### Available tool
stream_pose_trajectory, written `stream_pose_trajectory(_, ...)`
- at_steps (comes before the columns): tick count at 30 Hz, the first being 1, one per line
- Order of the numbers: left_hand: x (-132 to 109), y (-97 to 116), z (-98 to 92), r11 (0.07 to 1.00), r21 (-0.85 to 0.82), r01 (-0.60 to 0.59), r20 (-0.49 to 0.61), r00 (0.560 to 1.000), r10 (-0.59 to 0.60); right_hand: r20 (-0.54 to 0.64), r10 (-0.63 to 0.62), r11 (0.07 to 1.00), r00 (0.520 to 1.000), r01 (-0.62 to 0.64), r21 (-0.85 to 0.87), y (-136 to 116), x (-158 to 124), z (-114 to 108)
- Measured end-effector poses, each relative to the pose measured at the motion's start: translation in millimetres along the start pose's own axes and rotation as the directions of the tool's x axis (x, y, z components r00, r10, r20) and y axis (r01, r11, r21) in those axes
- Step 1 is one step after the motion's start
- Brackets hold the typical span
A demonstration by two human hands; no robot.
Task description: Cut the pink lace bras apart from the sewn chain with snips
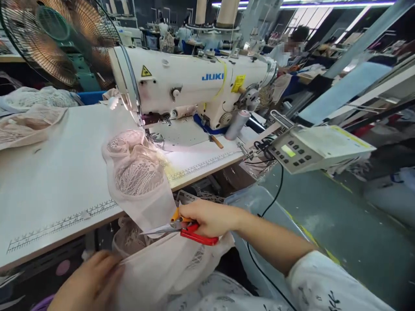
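My right hand [209, 218] is closed around a pair of scissors [197, 235] with red and orange handles. Their blades point left, just over the top edge of pale pink fabric [155, 268] in my lap. At the lower left, my left hand [92, 280], blurred by motion, pinches the left end of that fabric. A pale pink bra piece with lace cups [139, 172] lies on the sewing table [58, 172] and hangs over its front edge. Its upper end reaches the needle area of the white sewing machine [168, 77]. More lace [128, 237] shows below the table edge.
A control box [311, 149] on an arm juts out at the right. Near the machine base stands a grey thread cone [238, 124]. A large fan [58, 39] is at the upper left, above more pale garment pieces [29, 123]. A co-worker [288, 47] sits behind.
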State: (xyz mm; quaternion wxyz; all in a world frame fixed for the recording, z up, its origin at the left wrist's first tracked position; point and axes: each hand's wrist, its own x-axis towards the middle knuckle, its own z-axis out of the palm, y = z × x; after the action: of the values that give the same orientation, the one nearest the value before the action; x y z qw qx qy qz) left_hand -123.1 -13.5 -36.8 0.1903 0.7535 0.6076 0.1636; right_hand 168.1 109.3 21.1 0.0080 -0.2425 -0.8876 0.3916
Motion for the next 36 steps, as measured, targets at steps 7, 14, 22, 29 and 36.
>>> stream_pose_trajectory(7,36.0,79.7,17.7,0.951,-0.166,-0.262,-0.135,0.961,0.241,0.066,-0.106,0.994,0.992,0.103,0.046,-14.5,8.5,-0.9)
stream_pose_trajectory(14,51.9,96.9,13.4,0.764,-0.639,0.088,0.105,0.994,-0.027,0.034,-0.076,0.982,0.997,0.069,0.178,1.8,7.7,-7.6)
stream_pose_trajectory(22,50.1,89.8,11.3,0.469,-0.741,0.481,0.375,0.875,-0.305,0.032,-0.167,0.964,0.985,0.156,0.217,4.0,11.4,-9.3)
stream_pose_trajectory(29,49.3,95.1,17.6,0.331,-0.764,0.554,0.386,0.803,-0.454,0.044,-0.200,0.966,0.979,0.189,0.175,-1.7,11.6,-14.3)
stream_pose_trajectory(36,46.9,91.9,26.5,0.395,-0.716,0.576,0.404,0.803,-0.438,0.049,-0.246,0.952,0.968,0.231,0.202,-1.9,12.4,-13.4)
